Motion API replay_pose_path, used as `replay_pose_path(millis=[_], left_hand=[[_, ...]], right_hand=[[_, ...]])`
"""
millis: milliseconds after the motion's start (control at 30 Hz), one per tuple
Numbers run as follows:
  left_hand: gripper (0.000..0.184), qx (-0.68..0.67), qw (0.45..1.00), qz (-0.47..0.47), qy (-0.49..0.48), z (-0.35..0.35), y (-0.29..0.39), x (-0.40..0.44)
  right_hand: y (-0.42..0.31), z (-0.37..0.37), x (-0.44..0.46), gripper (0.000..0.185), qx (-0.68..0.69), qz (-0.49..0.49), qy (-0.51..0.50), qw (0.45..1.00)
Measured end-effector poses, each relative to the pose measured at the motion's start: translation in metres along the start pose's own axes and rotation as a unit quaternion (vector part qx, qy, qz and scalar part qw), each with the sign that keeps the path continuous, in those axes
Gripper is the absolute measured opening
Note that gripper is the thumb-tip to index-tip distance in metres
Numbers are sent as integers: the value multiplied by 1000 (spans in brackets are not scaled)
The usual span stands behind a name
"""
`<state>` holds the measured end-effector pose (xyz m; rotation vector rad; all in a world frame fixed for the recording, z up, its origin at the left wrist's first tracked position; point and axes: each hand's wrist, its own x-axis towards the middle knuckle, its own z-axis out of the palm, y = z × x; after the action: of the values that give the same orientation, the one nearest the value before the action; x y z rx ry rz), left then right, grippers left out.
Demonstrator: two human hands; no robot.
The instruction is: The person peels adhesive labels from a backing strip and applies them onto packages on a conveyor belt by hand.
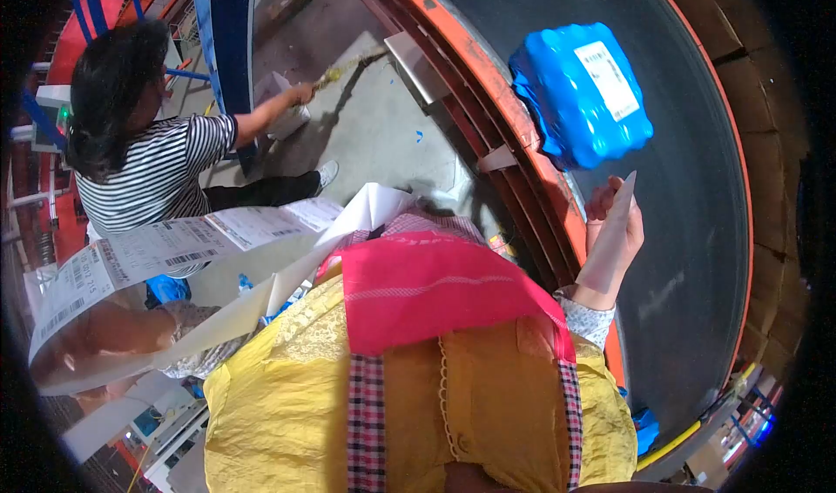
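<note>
lengthwise, white slip (611,247) overlies right hand (637,230); blue pack (577,101) just beyond

The bare right hand (633,232) is raised forward, its fingers (601,204) curled, its wrist ringed by a pale dark-flecked fabric cuff (589,319); the bare left hand (91,338) is extended leftward, partly hidden.

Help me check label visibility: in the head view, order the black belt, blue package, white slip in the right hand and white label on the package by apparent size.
1. Black belt
2. Blue package
3. White slip in the right hand and white label on the package: too alike to rank.
</note>
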<state>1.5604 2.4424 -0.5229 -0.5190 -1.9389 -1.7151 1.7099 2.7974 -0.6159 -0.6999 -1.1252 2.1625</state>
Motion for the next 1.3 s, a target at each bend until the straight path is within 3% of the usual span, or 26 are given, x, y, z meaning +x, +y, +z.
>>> replay_pose_path(millis=[167, 267, 367, 433, 467, 500, 567, 600, 667, 800, 933, 1067, 1167, 1233, 1300], left_hand=[[52, -20, 999, -14, -23, 29, -18, 6], [52, -27, 999, -14, -29, 38, -24, 11], [51, -24, 1000, -6, -20, 37, -24, 20], [51, -32, 999, 4, -31, 45, -24, 21], [51, -37, 999, 10, -34, 47, -22, 22], [51, -31, 999, 15, -28, 40, -24, 27], [51, -36, 998, 32, -37, 44, -24, 32], [51, -38, 998, 44, -39, 46, -24, 34], [51, -37, 996, 77, -40, 53, -22, 39], [50, -42, 990, 122, -48, 97, -37, 55], [50, -95, 981, 150, -75, 124, -30, 34], [50, -158, 968, 133, -144, 148, -35, 28], [50, -225, 935, 119, -248, 159, -44, 11], [58, -329, 893, -36, -306, 171, -45, -1], [56, -445, 806, -124, -370, 180, -67, -2]], right_hand=[[-4, -19, 6, 33, 62, 18, -78, 995], [-12, -14, -8, 33, 38, -7, 18, 999], [-12, -28, -12, 31, 53, -24, 22, 998], [-20, -22, -21, 28, -26, -47, 156, 986], [-19, -37, -27, 25, 95, -43, 85, 991], [-12, -46, -29, 28, 24, -61, 141, 988], [-19, -51, -44, 27, 61, -45, 148, 986], [-28, -52, -53, 26, 57, -52, 78, 994], [-27, -68, -64, 26, 113, -58, 41, 991], [-27, -75, -55, 21, 184, -66, 121, 973], [1, -129, -83, 19, 173, -130, 150, 965], [1, -136, -102, 20, 152, -165, 265, 938], [9, -148, -106, 22, 142, -183, 289, 929], [13, -159, -104, 23, 125, -197, 312, 921], [11, -170, -99, 22, 119, -217, 342, 907]])
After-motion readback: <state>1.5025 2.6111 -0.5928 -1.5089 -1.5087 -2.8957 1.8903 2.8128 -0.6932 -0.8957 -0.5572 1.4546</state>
